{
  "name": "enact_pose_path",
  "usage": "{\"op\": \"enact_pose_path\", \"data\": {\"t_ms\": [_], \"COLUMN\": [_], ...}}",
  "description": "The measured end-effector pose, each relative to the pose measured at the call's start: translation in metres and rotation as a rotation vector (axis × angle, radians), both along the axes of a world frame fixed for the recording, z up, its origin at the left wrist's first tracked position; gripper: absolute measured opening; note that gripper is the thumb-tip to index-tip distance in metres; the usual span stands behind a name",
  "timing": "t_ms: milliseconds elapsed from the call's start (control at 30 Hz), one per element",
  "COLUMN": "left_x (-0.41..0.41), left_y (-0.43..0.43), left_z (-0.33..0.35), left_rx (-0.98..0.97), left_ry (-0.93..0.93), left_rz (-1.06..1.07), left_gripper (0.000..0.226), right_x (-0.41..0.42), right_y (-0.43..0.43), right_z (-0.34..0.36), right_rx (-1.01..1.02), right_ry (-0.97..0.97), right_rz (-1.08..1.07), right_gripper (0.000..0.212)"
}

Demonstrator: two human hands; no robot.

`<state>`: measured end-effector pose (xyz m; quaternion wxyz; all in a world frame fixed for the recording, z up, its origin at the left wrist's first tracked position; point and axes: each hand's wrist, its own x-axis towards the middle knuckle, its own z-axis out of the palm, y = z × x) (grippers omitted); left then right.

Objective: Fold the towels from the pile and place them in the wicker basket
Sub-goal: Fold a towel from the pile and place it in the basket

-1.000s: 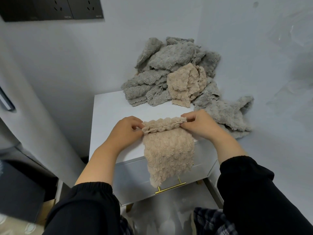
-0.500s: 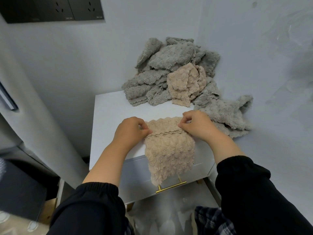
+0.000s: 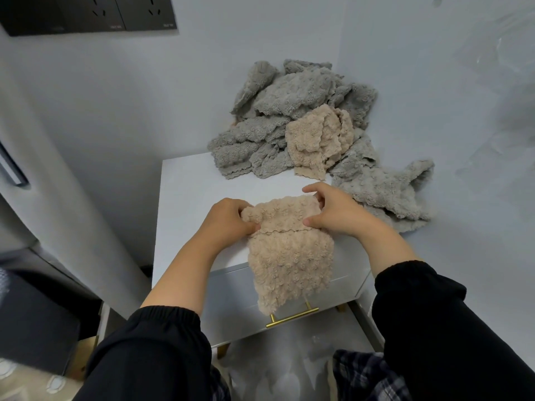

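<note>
A beige fluffy towel [image 3: 289, 256] lies on the white cabinet top [image 3: 188, 192], its lower part hanging over the front edge. Its top part is folded back toward me. My left hand [image 3: 228, 221] pinches the fold's left end. My right hand [image 3: 333, 212] pinches the right end. Behind them, a pile of grey towels [image 3: 289, 117] with one more beige towel [image 3: 318, 137] is heaped in the wall corner. No wicker basket is in view.
Another grey towel [image 3: 385, 192] spreads out right of my right hand. Walls close in the cabinet at the back and right. A gold drawer handle [image 3: 292, 318] sticks out below the hanging towel. A dark socket panel [image 3: 89, 13] sits on the wall at top left.
Both hands moved the towel's top edge onto the cabinet and turned it over toward me, making a fold. The hanging part has become shorter.
</note>
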<state>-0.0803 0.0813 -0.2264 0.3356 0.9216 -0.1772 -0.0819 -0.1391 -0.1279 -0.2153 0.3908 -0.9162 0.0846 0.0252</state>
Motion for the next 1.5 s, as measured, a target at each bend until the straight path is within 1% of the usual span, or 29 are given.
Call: {"op": "enact_pose_path", "data": {"t_ms": [33,133,167,233,267,333,400,467,533,600,700,833,933,1000,1067,1100,1167,1200,1267,1300,1400,1500], "left_x": [0.000,0.000,0.000,0.001,0.001,0.002,0.003,0.003,0.003,0.002,0.000,0.000,-0.001,-0.002,-0.004,-0.006,-0.009,-0.010,-0.010,-0.010,-0.010,-0.009], "left_y": [0.000,0.000,-0.001,-0.003,-0.004,-0.005,-0.006,-0.005,-0.005,-0.004,-0.002,0.005,0.009,0.010,0.012,0.013,0.015,0.016,0.016,0.016,0.014,0.014], "left_z": [0.000,-0.002,-0.003,-0.004,-0.005,-0.005,-0.004,-0.006,-0.010,-0.014,-0.015,-0.009,-0.004,-0.002,-0.001,0.000,0.001,0.002,0.002,0.002,0.000,-0.002], "left_rx": [0.002,-0.019,-0.023,-0.024,-0.034,-0.092,-0.127,-0.109,-0.077,-0.029,0.030,0.051,0.063,0.099,0.116,0.119,0.099,0.074,0.022,0.006,-0.004,0.013], "left_ry": [-0.009,-0.075,-0.123,-0.226,-0.276,-0.368,-0.451,-0.521,-0.577,-0.604,-0.569,-0.461,-0.382,-0.339,-0.263,-0.213,-0.137,-0.112,-0.093,-0.093,-0.080,-0.045], "left_rz": [0.000,0.003,0.016,0.055,0.072,0.096,0.120,0.130,0.109,0.054,-0.040,-0.135,-0.205,-0.262,-0.311,-0.324,-0.326,-0.314,-0.272,-0.251,-0.195,-0.151], "left_gripper": [0.018,0.011,0.011,0.010,0.010,0.009,0.011,0.015,0.019,0.021,0.022,0.028,0.026,0.027,0.026,0.021,0.008,0.005,0.015,0.017,0.011,0.018], "right_x": [0.001,0.001,0.002,0.003,0.004,0.007,0.009,0.009,0.009,0.008,0.007,0.004,-0.002,-0.006,-0.010,-0.012,-0.016,-0.018,-0.019,-0.019,-0.016,-0.014], "right_y": [0.001,0.006,0.007,0.010,0.010,0.013,0.018,0.021,0.022,0.020,0.014,0.009,0.006,0.004,0.002,0.000,-0.004,-0.005,-0.005,-0.005,-0.001,-0.001], "right_z": [0.002,0.004,0.004,0.002,0.000,-0.002,-0.006,-0.011,-0.016,-0.016,-0.013,-0.004,0.004,0.008,0.013,0.016,0.020,0.021,0.020,0.019,0.012,0.007], "right_rx": [-0.013,-0.078,-0.059,0.018,0.032,0.013,-0.086,-0.189,-0.262,-0.295,-0.317,-0.329,-0.323,-0.329,-0.318,-0.301,-0.238,-0.199,-0.138,-0.127,-0.152,-0.166], "right_ry": [0.010,0.047,0.042,-0.041,-0.102,-0.221,-0.335,-0.422,-0.448,-0.429,-0.352,-0.268,-0.206,-0.164,-0.108,-0.074,0.006,0.034,0.036,0.025,0.001,0.022], "right_rz": [0.007,-0.011,-0.026,-0.057,-0.092,-0.165,-0.218,-0.236,-0.236,-0.225,-0.181,-0.091,-0.008,0.025,0.054,0.072,0.101,0.106,0.102,0.095,0.080,0.075], "right_gripper": [0.067,0.066,0.058,0.028,0.019,0.022,0.019,0.023,0.029,0.032,0.034,0.034,0.030,0.032,0.032,0.031,0.027,0.023,0.013,0.011,0.015,0.010]}}
